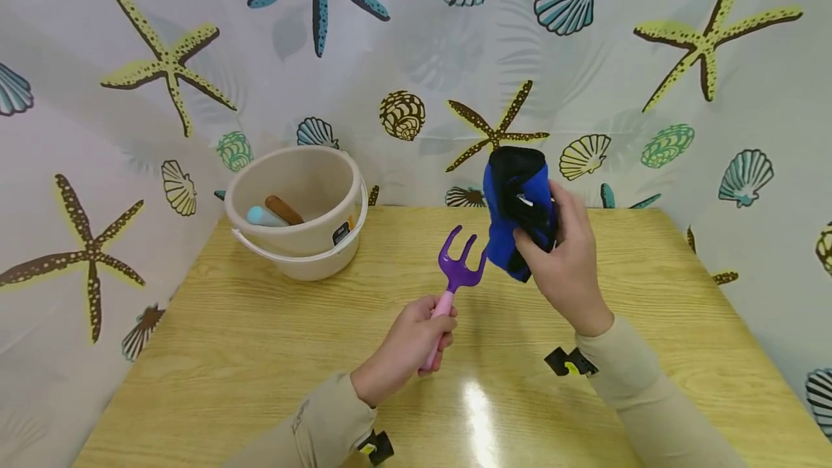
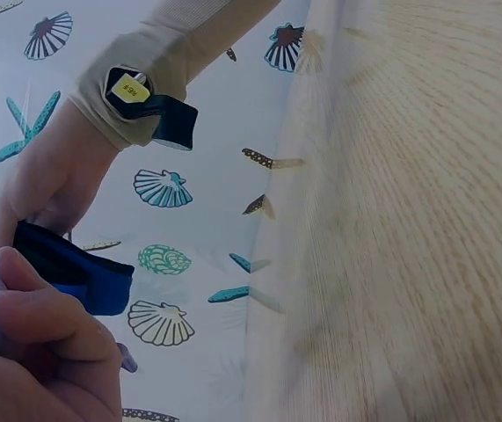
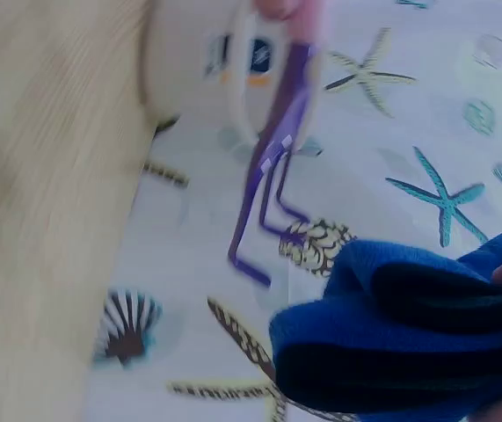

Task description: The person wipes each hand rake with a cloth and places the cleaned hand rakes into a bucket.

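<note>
My left hand [image 1: 416, 331] grips the pink handle of a small garden fork [image 1: 460, 269] with purple prongs, which point away from me above the table. To its right, my right hand [image 1: 564, 258] holds a folded blue and black cloth [image 1: 520, 211] between thumb and fingers, raised off the table. In the right wrist view the cloth [image 3: 391, 334] shows its black stripes, and the fork's bent prongs [image 3: 272, 167] hang apart from it. The left wrist view shows part of the cloth [image 2: 101, 281] behind the left hand [image 2: 48, 343].
A beige bucket [image 1: 312, 251] with a white handle stands at the back left of the wooden table [image 1: 260, 352]. Inside it lie a brown-handled thing [image 1: 284, 209] and a light blue-ended one [image 1: 265, 217]. A curtain [image 1: 416, 56] printed with shells and starfish hangs behind the table.
</note>
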### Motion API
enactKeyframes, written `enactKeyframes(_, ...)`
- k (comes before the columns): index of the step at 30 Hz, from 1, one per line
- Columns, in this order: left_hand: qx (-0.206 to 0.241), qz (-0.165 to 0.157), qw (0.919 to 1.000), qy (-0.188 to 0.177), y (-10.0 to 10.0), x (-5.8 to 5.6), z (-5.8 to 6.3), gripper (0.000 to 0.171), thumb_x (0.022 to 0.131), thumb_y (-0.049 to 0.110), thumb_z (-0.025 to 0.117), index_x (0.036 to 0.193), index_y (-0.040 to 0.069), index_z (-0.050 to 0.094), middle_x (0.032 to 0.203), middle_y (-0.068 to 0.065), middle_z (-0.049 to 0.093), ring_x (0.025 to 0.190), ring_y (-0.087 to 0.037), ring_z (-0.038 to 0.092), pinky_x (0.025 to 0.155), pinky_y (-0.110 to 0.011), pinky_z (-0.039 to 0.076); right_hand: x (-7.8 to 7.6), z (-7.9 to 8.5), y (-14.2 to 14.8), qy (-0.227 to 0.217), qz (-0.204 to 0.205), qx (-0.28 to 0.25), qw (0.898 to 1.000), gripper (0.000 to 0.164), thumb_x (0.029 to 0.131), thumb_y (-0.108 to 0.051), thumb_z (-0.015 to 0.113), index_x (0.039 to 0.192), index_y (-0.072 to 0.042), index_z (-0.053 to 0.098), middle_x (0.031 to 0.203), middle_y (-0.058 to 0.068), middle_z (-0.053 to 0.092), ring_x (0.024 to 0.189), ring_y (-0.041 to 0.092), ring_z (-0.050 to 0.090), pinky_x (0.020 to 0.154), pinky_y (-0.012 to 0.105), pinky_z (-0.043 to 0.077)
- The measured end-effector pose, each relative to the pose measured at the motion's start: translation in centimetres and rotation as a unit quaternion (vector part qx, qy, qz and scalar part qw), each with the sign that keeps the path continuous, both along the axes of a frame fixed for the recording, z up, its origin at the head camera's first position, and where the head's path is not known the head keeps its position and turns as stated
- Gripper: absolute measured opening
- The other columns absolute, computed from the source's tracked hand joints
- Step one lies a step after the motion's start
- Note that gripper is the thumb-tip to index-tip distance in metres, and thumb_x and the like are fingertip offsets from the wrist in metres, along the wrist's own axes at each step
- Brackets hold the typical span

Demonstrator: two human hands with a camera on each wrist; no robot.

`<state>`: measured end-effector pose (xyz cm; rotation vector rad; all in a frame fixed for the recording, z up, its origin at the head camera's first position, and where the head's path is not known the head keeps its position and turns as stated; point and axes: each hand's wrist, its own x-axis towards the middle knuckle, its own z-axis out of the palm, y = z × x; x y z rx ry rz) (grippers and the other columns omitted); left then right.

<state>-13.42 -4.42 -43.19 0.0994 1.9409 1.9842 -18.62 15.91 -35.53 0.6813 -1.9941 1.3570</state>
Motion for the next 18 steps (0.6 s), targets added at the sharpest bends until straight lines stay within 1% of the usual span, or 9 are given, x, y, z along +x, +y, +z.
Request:
enactKeyframes(1, -0.004, 0.0, 1.0, 0.001, 0.0, 0.0, 0.0, 0.015, 0.093, 0.011, 0.051, 0.106, 0.003, 0.053, 0.063, -0.002, 0.048, 0.037, -0.013, 0.039, 0.029, -0.021, 0.028, -0.2, -0.4, 0.0, 0.034, -0.028, 0.022, 0.999, 0.062, 0.074, 0.01, 0.07, 0.131, 0.007, 0.047, 0.125, 0.024, 0.045, 0.109, 0.026, 0.048, 0.091, 0.032, 0.048)
enactKeyframes(3, -0.012, 0.003, 0.9999, 0.006, 0.0, -0.1, 0.0, 0.015, 0.093, 0.012, 0.05, 0.105, 0.003, 0.053, 0.063, -0.002, 0.048, 0.037, -0.013, 0.039, 0.029, -0.021, 0.028, -0.6, -1.3, -0.1, 0.089, -0.07, 0.064, 0.991, 0.057, 0.069, 0.004, 0.076, 0.122, 0.009, 0.056, 0.12, 0.025, 0.046, 0.106, 0.026, 0.047, 0.088, 0.04, 0.049)
enactKeyframes(5, -0.022, 0.007, 0.9996, 0.013, 0.0, -0.2, 0.0, 0.014, 0.093, 0.012, 0.05, 0.103, 0.003, 0.052, 0.062, -0.002, 0.048, 0.037, -0.013, 0.04, 0.029, -0.021, 0.029, -0.7, -2.5, -0.4, 0.114, -0.071, 0.094, 0.986, 0.052, 0.067, -0.002, 0.08, 0.114, 0.008, 0.062, 0.116, 0.024, 0.047, 0.105, 0.029, 0.045, 0.085, 0.048, 0.046)
enactKeyframes(7, -0.036, 0.008, 0.999, 0.027, 0.1, -0.3, 0.0, 0.014, 0.092, 0.013, 0.051, 0.102, 0.003, 0.052, 0.062, -0.003, 0.048, 0.037, -0.014, 0.041, 0.029, -0.022, 0.03, -0.6, -3.6, -0.9, 0.114, -0.054, 0.127, 0.984, 0.047, 0.068, -0.009, 0.081, 0.111, 0.004, 0.065, 0.111, 0.021, 0.049, 0.101, 0.03, 0.044, 0.083, 0.049, 0.042)
enactKeyframes(9, -0.047, 0.006, 0.9979, 0.044, 0.2, -0.4, 0.0, 0.015, 0.09, 0.013, 0.051, 0.101, 0.002, 0.052, 0.061, -0.004, 0.048, 0.036, -0.014, 0.041, 0.029, -0.022, 0.03, -0.3, -4.3, -1.3, 0.102, -0.035, 0.148, 0.983, 0.043, 0.071, -0.011, 0.079, 0.111, 0.001, 0.067, 0.105, 0.017, 0.051, 0.097, 0.029, 0.044, 0.077, 0.047, 0.041)
enactKeyframes(11, -0.054, 0.003, 0.9968, 0.058, 0.3, -0.3, 0.0, 0.015, 0.089, 0.012, 0.051, 0.1, 0.002, 0.052, 0.06, -0.005, 0.049, 0.035, -0.014, 0.042, 0.029, -0.022, 0.031, -0.1, -4.7, -1.7, 0.086, -0.02, 0.152, 0.984, 0.042, 0.075, -0.01, 0.077, 0.115, -0.002, 0.066, 0.102, 0.013, 0.054, 0.094, 0.026, 0.047, 0.076, 0.046, 0.043)
enactKeyframes(14, -0.061, 0.002, 0.9959, 0.067, 0.4, -0.3, 0.0, 0.017, 0.088, 0.012, 0.051, 0.1, 0.0, 0.051, 0.06, -0.005, 0.048, 0.034, -0.015, 0.042, 0.028, -0.021, 0.03, 0.0, -4.5, -1.9, 0.073, -0.011, 0.134, 0.988, 0.048, 0.079, -0.003, 0.072, 0.125, -0.004, 0.059, 0.106, 0.011, 0.058, 0.095, 0.02, 0.053, 0.076, 0.046, 0.052)
enactKeyframes(16, -0.064, 0.003, 0.9957, 0.067, 0.4, -0.3, 0.0, 0.016, 0.089, 0.011, 0.052, 0.1, 0.0, 0.051, 0.06, -0.005, 0.048, 0.035, -0.014, 0.042, 0.028, -0.022, 0.03, -0.2, -4.0, -1.8, 0.093, -0.029, 0.127, 0.987, 0.05, 0.081, -0.002, 0.068, 0.129, -0.003, 0.055, 0.108, 0.013, 0.059, 0.097, 0.021, 0.055, 0.079, 0.049, 0.052)
enactKeyframes(18, -0.068, 0.004, 0.9956, 0.064, 0.4, -0.3, 0.0, 0.016, 0.089, 0.011, 0.052, 0.101, 0.0, 0.051, 0.06, -0.004, 0.048, 0.035, -0.013, 0.041, 0.029, -0.021, 0.031, -0.4, -3.5, -1.5, 0.124, -0.058, 0.127, 0.982, 0.049, 0.081, -0.003, 0.065, 0.128, -0.001, 0.054, 0.109, 0.015, 0.059, 0.098, 0.024, 0.055, 0.08, 0.052, 0.052)
